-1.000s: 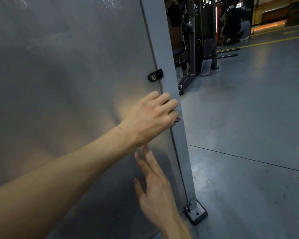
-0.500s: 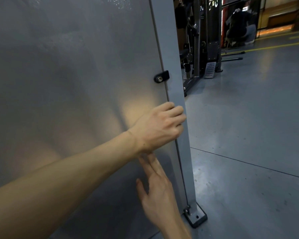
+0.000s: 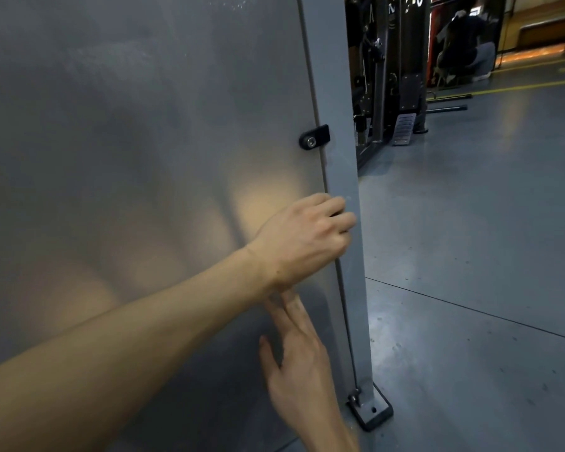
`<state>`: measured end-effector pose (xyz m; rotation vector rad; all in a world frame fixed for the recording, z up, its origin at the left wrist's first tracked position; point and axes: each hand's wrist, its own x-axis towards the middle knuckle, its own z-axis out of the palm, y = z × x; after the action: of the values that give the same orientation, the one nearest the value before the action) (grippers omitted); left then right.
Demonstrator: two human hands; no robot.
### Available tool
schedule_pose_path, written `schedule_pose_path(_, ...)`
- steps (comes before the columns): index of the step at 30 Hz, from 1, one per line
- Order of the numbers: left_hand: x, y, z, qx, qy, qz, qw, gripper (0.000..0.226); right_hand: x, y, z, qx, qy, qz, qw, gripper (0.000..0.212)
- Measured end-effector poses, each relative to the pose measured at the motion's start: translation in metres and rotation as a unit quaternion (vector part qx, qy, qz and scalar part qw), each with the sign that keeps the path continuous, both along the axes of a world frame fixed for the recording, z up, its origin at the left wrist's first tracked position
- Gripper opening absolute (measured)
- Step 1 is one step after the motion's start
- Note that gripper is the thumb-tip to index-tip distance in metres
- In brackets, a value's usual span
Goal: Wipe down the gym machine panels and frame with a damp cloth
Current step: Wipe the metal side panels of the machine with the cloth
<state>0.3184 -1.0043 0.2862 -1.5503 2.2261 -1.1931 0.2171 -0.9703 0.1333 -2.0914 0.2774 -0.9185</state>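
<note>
Panel (image 3: 144,158), grey post (image 3: 343,177), glossy floor (image 3: 486,256)

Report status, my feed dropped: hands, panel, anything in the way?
Left hand curled at frame post, contents hidden. Right hand flat on panel. No cloth visible. Black clip above, clear of hands.

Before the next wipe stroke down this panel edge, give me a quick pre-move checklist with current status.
1. Cloth in left hand: cannot tell; fingers curl at the frame post, only a dark sliver shows.
2. Right hand flat on panel: ok.
3. Right hand out of the downward path: not ok, directly below.
4. Black clip above, out of the path: ok.
5. Base plate bolted down: ok.
</note>
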Motion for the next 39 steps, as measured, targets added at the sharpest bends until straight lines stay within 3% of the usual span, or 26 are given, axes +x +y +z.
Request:
schedule_pose_path(5,0.011,0.054,-0.013,-0.006,0.0,-0.008,1.0,0.035,0.004,-0.002,-0.009,0.001,-0.046,-0.021,0.999,0.061)
schedule_pose_path(12,-0.002,0.0,0.008,-0.031,0.033,0.0,0.999,0.032,0.004,-0.007,-0.007,-0.005,-0.003,0.003,1.0,0.071)
schedule_pose_path(18,0.017,0.061,-0.01,-0.004,0.052,-0.018,0.998,0.031,0.009,-0.005,-0.016,-0.023,-0.041,-0.021,0.999,0.066)
schedule_pose_path(24,0.002,0.027,0.01,0.001,0.099,0.001,0.995,0.031,0.014,-0.004,-0.02,-0.01,-0.021,-0.017,1.0,0.069)
schedule_pose_path(31,0.022,0.1,0.002,0.029,0.057,0.016,0.998,0.025,0.013,-0.002,-0.023,-0.022,-0.041,-0.023,0.999,0.071)
schedule_pose_path(39,0.017,0.084,-0.009,-0.028,0.07,0.014,0.997,0.028,0.01,0.002,-0.019,-0.013,-0.011,-0.035,0.999,0.07)
